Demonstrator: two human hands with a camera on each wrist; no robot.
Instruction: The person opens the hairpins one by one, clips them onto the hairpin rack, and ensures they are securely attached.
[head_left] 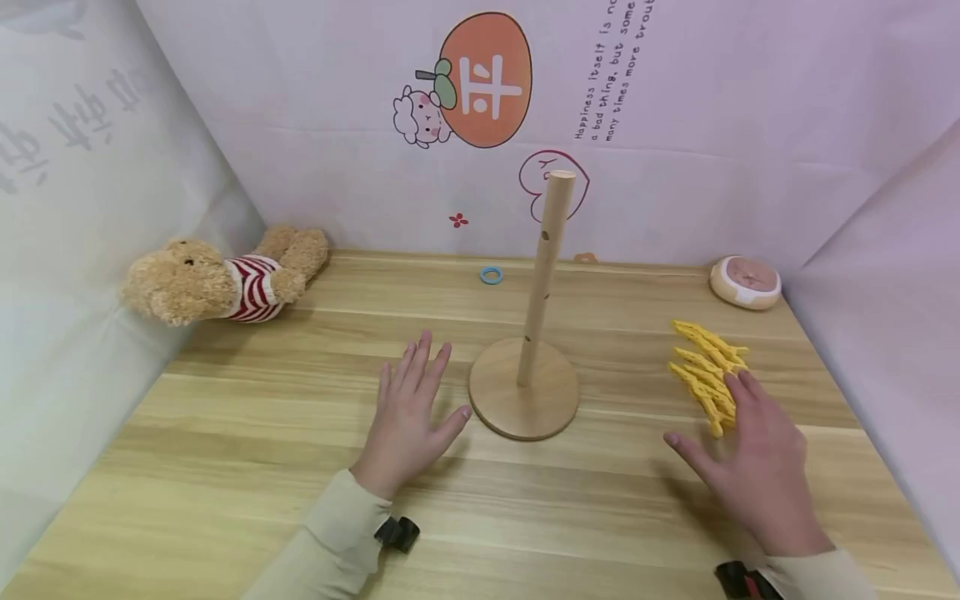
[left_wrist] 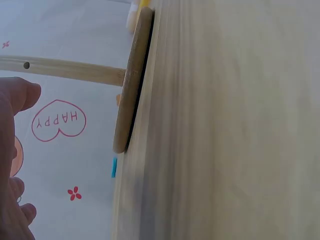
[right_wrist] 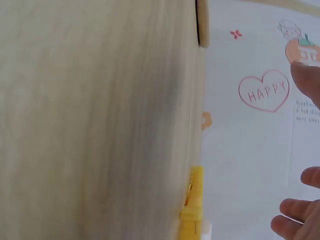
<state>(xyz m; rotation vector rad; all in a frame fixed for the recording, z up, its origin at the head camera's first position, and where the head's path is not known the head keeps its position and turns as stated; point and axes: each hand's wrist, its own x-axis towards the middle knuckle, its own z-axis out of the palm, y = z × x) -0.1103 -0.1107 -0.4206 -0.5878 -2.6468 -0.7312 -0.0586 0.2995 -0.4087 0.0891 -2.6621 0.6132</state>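
In the head view, a wooden stand has a round base (head_left: 491, 396) and an upright post (head_left: 546, 267) with several small holes down one side. My left hand (head_left: 405, 421) is just left of the base, palm down with fingers spread and nothing in its grasp. Several slender yellow plastic pieces (head_left: 701, 367) lie side by side to the right of the stand. Over their near right end hovers my right hand (head_left: 765, 471), thumb held apart from the fingers. The right wrist view shows a yellow piece (right_wrist: 192, 210) low on the tabletop, apart from the fingers (right_wrist: 287, 225).
A light blue ring (head_left: 491, 275) lies behind the stand near the back edge. At the back left is a teddy bear (head_left: 255, 287) in a striped shirt. A small round cream-and-pink object (head_left: 746, 283) sits in the back right corner. Printed cloth (head_left: 300, 100) hangs around the wooden table (head_left: 225, 433).
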